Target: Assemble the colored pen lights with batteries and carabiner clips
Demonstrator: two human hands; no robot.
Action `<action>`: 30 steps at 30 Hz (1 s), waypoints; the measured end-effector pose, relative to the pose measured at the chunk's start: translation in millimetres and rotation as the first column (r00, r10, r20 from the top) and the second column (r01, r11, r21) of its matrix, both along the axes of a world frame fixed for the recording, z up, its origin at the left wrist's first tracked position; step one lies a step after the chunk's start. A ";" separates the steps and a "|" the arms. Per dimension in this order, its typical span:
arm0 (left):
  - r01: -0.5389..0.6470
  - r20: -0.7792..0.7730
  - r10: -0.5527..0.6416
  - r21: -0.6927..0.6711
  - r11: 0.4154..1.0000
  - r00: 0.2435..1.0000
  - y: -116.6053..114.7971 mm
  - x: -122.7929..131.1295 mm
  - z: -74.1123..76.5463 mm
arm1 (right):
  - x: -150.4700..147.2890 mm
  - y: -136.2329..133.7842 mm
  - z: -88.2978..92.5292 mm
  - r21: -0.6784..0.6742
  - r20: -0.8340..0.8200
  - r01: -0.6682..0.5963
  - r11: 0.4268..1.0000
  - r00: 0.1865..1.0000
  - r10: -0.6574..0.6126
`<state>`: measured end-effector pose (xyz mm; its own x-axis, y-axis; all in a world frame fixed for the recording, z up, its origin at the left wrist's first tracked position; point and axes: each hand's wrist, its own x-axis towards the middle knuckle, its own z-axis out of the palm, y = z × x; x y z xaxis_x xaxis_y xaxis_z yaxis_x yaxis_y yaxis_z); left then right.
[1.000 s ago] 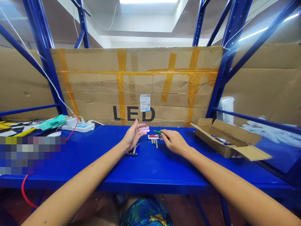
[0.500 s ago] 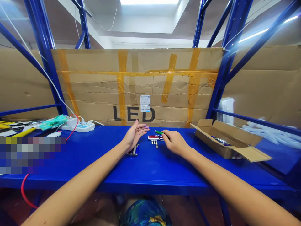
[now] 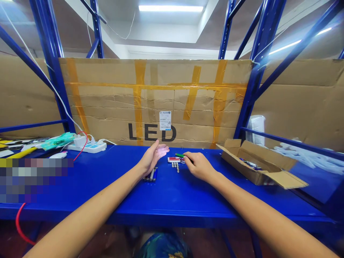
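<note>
My left hand [image 3: 153, 157] is held palm-in above the blue shelf [image 3: 166, 193], fingers stretched out and apart, holding nothing. A pale glow lies on its palm. Just under its wrist lie a few small dark and silver pen-shaped lights [image 3: 152, 175]. My right hand [image 3: 197, 165] is closed in a pinch on a small green pen-shaped light [image 3: 179, 155], pointed toward the left palm. Between the hands lie red and white pen lights [image 3: 174, 159] and several tiny button cells [image 3: 176, 166].
An open cardboard box [image 3: 259, 165] with more small items sits to the right. A white power strip [image 3: 87, 146] with red and white cables, a teal cloth [image 3: 57, 140] and clutter lie at the left. A taped cardboard sheet marked LED [image 3: 152, 132] backs the shelf between blue rack posts.
The head camera tilted slightly, shifting the scene down and left. Both hands keep almost the same pose, the green light still aimed at the left palm.
</note>
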<state>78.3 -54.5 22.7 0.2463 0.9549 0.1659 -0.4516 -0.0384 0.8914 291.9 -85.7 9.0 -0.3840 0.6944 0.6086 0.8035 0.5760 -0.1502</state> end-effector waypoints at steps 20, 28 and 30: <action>0.000 -0.014 0.000 0.020 1.000 1.000 1.4 0.9 -0.7 | 2.0 -0.7 0.8 -0.046 -0.011 -0.010 0.999 1.000 0.010; 0.007 -0.030 -0.006 0.036 0.999 1.000 3.7 0.7 -2.8 | 1.6 0.6 0.3 -0.040 -0.022 -0.038 0.998 0.999 0.037; 0.011 -0.037 -0.010 0.047 0.999 0.999 3.5 0.6 -3.0 | 1.6 0.6 -0.1 -0.053 -0.040 -0.034 0.998 0.999 0.032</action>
